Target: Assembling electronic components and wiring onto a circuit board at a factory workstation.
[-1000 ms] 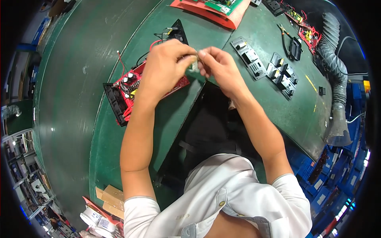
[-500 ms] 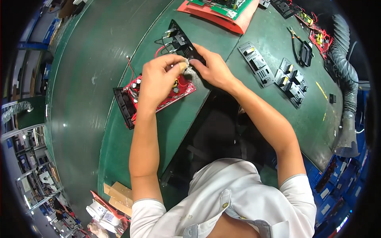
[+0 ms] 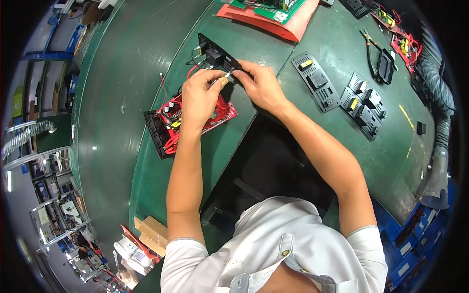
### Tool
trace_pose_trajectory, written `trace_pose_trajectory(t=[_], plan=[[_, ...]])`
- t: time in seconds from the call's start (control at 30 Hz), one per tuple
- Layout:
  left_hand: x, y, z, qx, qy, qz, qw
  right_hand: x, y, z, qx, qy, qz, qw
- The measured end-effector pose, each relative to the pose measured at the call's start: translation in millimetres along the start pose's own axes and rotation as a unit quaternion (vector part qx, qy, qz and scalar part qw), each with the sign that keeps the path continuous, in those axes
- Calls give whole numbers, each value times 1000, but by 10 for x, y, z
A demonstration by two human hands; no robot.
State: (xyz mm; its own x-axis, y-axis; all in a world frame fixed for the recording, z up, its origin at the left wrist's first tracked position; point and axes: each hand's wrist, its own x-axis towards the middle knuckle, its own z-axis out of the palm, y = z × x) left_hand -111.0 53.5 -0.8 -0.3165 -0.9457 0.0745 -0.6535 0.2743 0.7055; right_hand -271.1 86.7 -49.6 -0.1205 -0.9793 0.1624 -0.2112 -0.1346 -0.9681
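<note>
My right hand (image 3: 264, 88) grips the near end of a black slotted panel (image 3: 225, 59), which is tilted up and carries a socket and wired terminals. Thumb and fingers of my left hand (image 3: 198, 100) are pinched at that same end, close to my right thumb; a small pale or metallic bit shows there, too small to name. Below my left hand lies a red circuit board (image 3: 225, 113) with capacitors and red and black wires, partly hidden by my hand and forearm. A black end plate (image 3: 157, 136) stands at the board's left end. Wires run up towards the panel.
To the right lie a grey slotted panel (image 3: 316, 83) and two more side by side (image 3: 362, 105), then pliers (image 3: 370, 51) beside a black frame (image 3: 386, 67). Green boards (image 3: 273, 10) sit on a red sheet (image 3: 293, 30) at the back. A grey duct (image 3: 435, 88) borders the right.
The panel's far end has dipped lower and nearer. My hands stay together at its near end, with the left hand slightly further right. The whole view has shifted a little.
</note>
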Motion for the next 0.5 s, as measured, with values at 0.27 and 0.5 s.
trace_pose_trajectory(t=[0.27,0.5], plan=[[18,-95,18,-36,-13,-25,999,-13,51,39,39,26,-19,999],[7,-75,3,-35,-11,-31,999,-18,-13,21,20,38,-17,999]])
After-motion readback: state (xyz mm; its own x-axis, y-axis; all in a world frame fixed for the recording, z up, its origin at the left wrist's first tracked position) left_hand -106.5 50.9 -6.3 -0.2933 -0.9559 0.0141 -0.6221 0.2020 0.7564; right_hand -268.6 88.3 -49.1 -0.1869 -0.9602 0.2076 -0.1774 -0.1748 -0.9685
